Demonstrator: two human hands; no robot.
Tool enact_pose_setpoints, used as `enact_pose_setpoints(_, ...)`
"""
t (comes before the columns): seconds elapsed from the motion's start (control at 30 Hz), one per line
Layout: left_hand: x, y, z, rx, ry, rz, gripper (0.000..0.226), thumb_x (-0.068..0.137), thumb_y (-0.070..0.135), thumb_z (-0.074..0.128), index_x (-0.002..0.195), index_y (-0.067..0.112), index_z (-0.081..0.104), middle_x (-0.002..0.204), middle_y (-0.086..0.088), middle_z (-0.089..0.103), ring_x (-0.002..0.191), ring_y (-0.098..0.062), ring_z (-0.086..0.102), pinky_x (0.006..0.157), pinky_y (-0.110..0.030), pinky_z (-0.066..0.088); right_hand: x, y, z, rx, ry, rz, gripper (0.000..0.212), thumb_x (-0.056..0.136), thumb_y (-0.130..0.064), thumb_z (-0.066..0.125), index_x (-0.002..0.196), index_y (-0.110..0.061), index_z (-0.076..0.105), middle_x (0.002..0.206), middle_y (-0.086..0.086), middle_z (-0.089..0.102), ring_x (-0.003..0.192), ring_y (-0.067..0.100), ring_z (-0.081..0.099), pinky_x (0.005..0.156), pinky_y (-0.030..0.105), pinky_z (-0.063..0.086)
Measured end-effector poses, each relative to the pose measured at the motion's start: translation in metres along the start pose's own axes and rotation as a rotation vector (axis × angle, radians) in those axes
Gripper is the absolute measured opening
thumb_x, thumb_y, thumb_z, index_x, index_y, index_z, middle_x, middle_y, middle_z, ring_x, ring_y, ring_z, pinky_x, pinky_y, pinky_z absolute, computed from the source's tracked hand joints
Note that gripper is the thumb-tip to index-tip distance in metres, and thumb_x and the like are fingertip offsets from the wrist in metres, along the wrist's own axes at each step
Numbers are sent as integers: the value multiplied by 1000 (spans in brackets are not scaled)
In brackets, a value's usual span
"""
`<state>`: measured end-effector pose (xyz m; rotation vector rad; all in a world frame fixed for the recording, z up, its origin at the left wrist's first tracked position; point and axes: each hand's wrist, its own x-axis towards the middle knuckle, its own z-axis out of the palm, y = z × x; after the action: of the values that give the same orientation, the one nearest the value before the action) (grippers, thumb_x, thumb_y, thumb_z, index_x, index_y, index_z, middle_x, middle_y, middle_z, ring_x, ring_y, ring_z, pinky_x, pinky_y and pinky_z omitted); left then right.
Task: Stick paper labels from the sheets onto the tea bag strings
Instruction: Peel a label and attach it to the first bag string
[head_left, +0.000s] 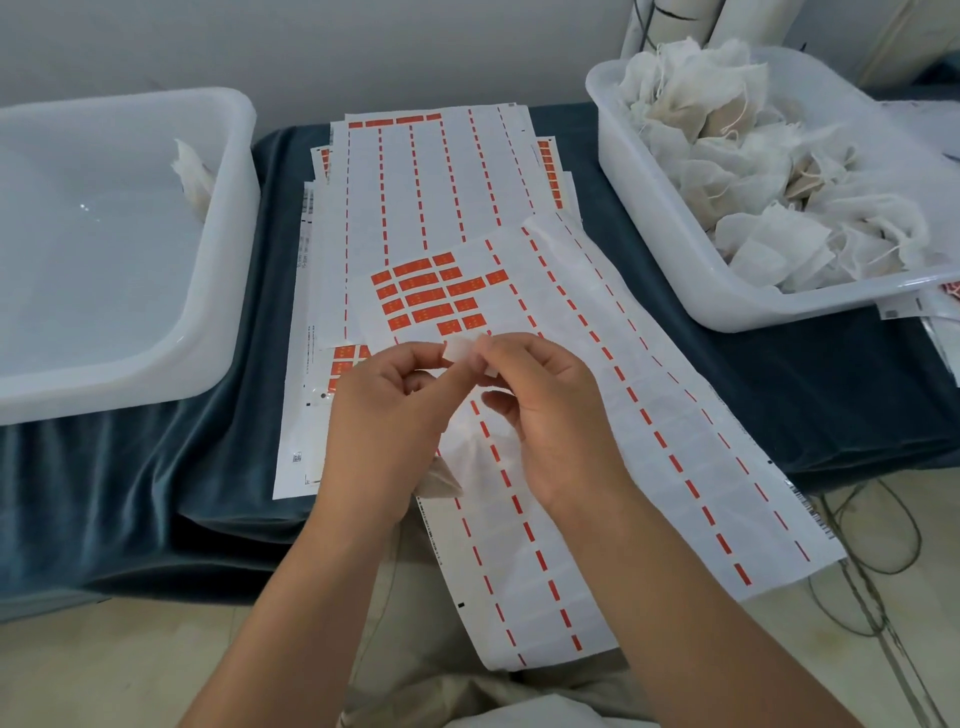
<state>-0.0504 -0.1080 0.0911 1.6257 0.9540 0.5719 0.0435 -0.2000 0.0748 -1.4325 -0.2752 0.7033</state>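
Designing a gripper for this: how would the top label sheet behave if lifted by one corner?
Probably floppy: the top label sheet overhangs the cloth-covered table and curls at its far end. Likely light, being thin and mostly peeled. Its smooth backing may slip over the sheets beneath.

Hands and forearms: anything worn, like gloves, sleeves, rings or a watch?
Nothing visible. The left hand and right hand are bare: no gloves, rings or watch show. The left forearm and right forearm are uncovered to the frame's bottom edge.
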Motion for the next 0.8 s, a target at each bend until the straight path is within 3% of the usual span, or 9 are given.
enact_pose_setpoints(0.1,2,8,-6,24,-90,-47,20,85,54,80,85,34,81,51,13,57,41,-3,50,51,-22,40,2,-7,-9,-53,-75,13,9,88,-43,71,89,-39,79,97,-10,78,99,13,74,92,36,61)
enact_pose_setpoints(0.17,3,12,-12,-12,-158,-87,21,85,49,81,84,28,82,50,16,54,40,-5,47,56,-25,36,4,-13,-15,-66,-117,26,8,91,-40,74,88,-35,79,95,-9,79,97,13,75,91,35,62)
enact_pose_setpoints(0.3,6,15,-22,-53,-276,-129,19,84,46,81,80,28,81,53,10,53,43,-7,38,48,-24,35,7,-22,-22,-160,-142,4,8,95,-32,73,95,-26,79,90,-8,78,90,12,76,83,28,63)
enact_pose_setpoints(0.4,9,13,-29,-174,-380,-194,32,69,57,84,75,26,80,55,5,47,47,-11,30,44,-21,31,7,-25,-23,-187,-137,-15,12,95,-34,73,100,-25,78,87,-9,78,87,10,76,82,25,63)
enact_pose_setpoints(0.5,13,7,-32,-390,-437,-333,41,86,63,74,94,24,83,64,2,51,47,-9,30,42,-18,32,4,-25,-24,-228,-152,-69,14,98,-37,68,104,-27,76,89,-14,77,88,6,74,76,15,59)
enact_pose_setpoints(0.57,16,1,-31,-534,-432,-420,39,92,55,69,93,18,83,71,0,57,45,-7,34,39,-16,33,2,-25,-22,-268,-167,-111,16,100,-39,64,105,-27,75,90,-17,76,89,3,72,73,10,55)
enact_pose_setpoints(0.67,16,-3,-28,-663,-452,-515,24,85,40,76,82,16,79,75,0,59,43,-6,39,36,-15,34,0,-24,-20,-333,-191,-168,11,102,-40,62,102,-34,71,94,-21,74,94,-1,69,75,5,51)
enact_pose_setpoints(0.8,16,-4,-28,-734,-494,-598,23,81,28,83,95,18,69,67,3,54,40,-4,37,35,-14,34,-1,-26,-21,-382,-230,-215,8,101,-40,63,102,-35,70,102,-23,71,103,-1,66,82,7,52)
